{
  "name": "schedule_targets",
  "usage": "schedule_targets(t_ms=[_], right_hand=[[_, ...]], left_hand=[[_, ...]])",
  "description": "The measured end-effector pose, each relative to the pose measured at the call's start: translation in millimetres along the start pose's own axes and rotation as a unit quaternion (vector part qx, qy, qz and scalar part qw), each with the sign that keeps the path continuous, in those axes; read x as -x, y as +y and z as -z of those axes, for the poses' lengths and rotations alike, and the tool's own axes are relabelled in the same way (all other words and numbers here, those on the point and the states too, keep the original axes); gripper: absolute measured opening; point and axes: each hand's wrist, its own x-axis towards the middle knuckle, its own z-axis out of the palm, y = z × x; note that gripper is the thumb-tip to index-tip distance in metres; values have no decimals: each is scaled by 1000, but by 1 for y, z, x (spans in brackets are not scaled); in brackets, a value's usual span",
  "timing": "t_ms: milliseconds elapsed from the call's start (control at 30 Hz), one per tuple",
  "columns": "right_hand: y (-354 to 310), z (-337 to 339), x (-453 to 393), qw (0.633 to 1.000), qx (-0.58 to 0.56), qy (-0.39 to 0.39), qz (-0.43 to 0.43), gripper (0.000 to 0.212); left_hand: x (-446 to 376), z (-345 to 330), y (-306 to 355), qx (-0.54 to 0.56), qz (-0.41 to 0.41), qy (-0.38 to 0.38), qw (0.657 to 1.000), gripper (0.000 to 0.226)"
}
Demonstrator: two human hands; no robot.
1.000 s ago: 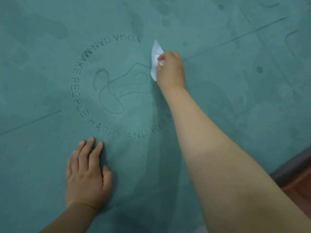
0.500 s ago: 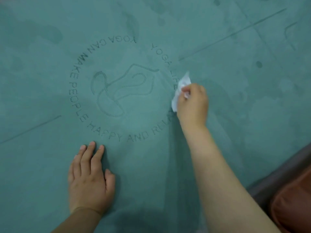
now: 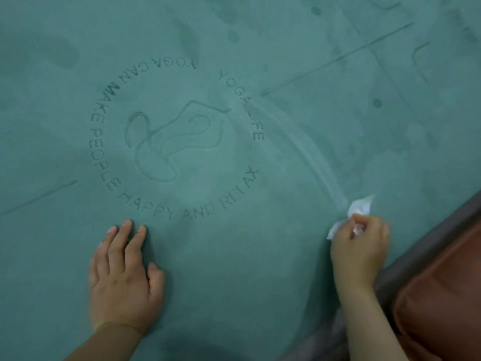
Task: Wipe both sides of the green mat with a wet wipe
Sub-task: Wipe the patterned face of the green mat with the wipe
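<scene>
Left hand (image 3: 125, 280): lying flat, fingers straight, pressing the green mat (image 3: 234, 256).
Right hand (image 3: 360, 246): curling around the wet wipe (image 3: 358, 208), holding it against the mat near its right edge.

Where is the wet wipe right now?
Head view, lower right: the wet wipe is bunched in the right hand on the green mat, near its right edge.

Grey floor strip (image 3: 426, 254) — reddish-brown cushion (image 3: 442, 303) at lower right
</scene>
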Motion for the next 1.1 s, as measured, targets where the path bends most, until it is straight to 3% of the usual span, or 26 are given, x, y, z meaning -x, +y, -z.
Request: schedule_targets(t_ms=[233,367,500,800,1100], right_hand=[[11,11,12,997,3,30,-75,16],[-11,3,16,995,-68,23,75,15],[-39,-29,-4,980,-55,-25,188,13],[-38,-47,-75,974,2,-19,226,16],[-34,-50,-80,970,8,-25,242,26]], left_hand=[[1,1,-2,1,-14,2,1000,66],[1,0,-2,-1,-12,0,1000,65],[2,-2,-4,-4,-12,-1,1000,66],[3,-1,-1,-4,-1,10,1000,66],[3,-2,-3,-21,-18,4,1000,66]])
